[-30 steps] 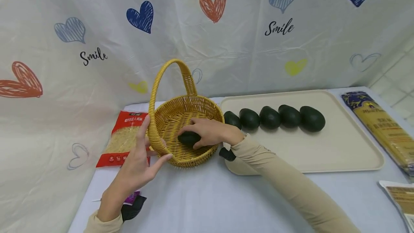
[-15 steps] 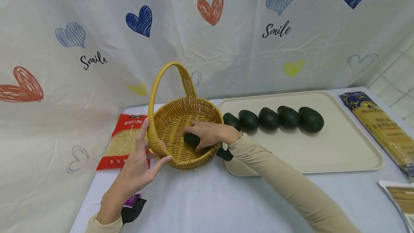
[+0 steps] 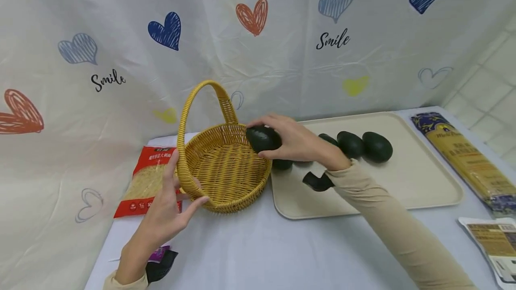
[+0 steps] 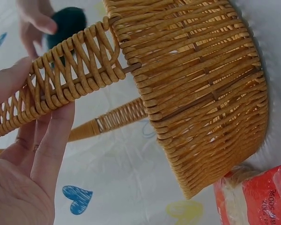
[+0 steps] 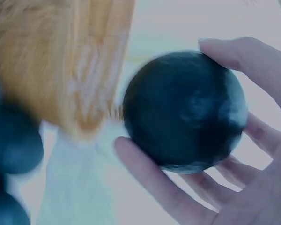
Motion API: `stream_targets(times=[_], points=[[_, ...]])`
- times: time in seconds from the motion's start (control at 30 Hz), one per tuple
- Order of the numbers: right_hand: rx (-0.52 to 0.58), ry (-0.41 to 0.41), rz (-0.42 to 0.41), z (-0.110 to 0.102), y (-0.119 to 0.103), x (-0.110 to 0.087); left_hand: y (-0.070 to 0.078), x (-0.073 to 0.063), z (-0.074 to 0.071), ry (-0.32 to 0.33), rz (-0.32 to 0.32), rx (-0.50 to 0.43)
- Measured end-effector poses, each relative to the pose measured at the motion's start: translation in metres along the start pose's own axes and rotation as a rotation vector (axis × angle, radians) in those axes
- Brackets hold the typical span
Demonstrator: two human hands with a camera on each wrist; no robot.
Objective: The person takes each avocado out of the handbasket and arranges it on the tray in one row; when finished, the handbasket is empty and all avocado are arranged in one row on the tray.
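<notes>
My right hand (image 3: 296, 140) grips a dark green avocado (image 3: 264, 139) just over the right rim of a yellow wicker basket (image 3: 225, 205). In the right wrist view, thumb and fingers curve round that avocado (image 5: 185, 112). My left hand (image 3: 163, 218) holds the basket at the base of its tall handle (image 3: 183, 147); in the left wrist view, the thumb lies on one side of the woven handle (image 4: 75, 70) and the fingers on the other. The basket's woven bottom shows bare. More avocados (image 3: 376, 147) stand in a row on a beige tray (image 3: 415, 182), some partly hidden by my right hand and forearm.
Left of the basket lies a red pasta bag (image 3: 141, 182). Beyond the tray's right side is a long yellow and blue packet (image 3: 463, 151), with another packet (image 3: 492, 245) nearer the front. A heart-printed curtain (image 3: 282, 57) hangs behind the table.
My right hand has lifted the avocado up out of the basket and rightward to its rim. The left hand stays on the handle. The head view has shifted slightly.
</notes>
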State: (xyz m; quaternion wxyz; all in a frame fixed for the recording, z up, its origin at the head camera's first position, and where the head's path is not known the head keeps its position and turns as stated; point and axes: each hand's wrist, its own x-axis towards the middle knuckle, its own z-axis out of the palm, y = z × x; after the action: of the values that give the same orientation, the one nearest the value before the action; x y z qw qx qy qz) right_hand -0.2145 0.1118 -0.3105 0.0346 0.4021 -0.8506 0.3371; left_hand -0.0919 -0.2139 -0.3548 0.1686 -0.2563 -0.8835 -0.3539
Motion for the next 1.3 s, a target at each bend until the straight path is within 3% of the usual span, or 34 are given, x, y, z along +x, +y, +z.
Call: stream_targets(times=[0.13,0.33,0.43,0.6,0.73,0.87,1.13,1.3], points=[[0.033,0.169,0.059,-0.044,0.023,-0.051,-0.001,-0.001,0.0,0.004,0.014,-0.001],[-0.05,0.365,0.425,-0.098,0.069,-0.138,0.002,-0.003,-0.001,0.025,0.015,0.033],[-0.086,0.389,0.587,-0.116,0.095,-0.176,0.004,-0.003,-0.002,0.038,0.011,0.032],[-0.04,0.323,0.736,-0.129,0.135,-0.218,0.005,-0.002,0.0,0.063,0.031,0.028],[-0.014,0.234,0.792,-0.124,0.159,-0.232,0.006,-0.002,0.001,0.071,0.031,0.042],[-0.056,0.176,0.813,-0.117,0.172,-0.235,0.005,-0.002,0.002,0.072,0.037,0.037],[0.005,0.051,0.859,-0.116,0.169,-0.228,0.004,-0.001,0.004,0.063,0.033,0.033],[0.016,0.069,0.825,-0.113,0.17,-0.224,0.004,-0.001,0.003,0.055,0.023,0.021]])
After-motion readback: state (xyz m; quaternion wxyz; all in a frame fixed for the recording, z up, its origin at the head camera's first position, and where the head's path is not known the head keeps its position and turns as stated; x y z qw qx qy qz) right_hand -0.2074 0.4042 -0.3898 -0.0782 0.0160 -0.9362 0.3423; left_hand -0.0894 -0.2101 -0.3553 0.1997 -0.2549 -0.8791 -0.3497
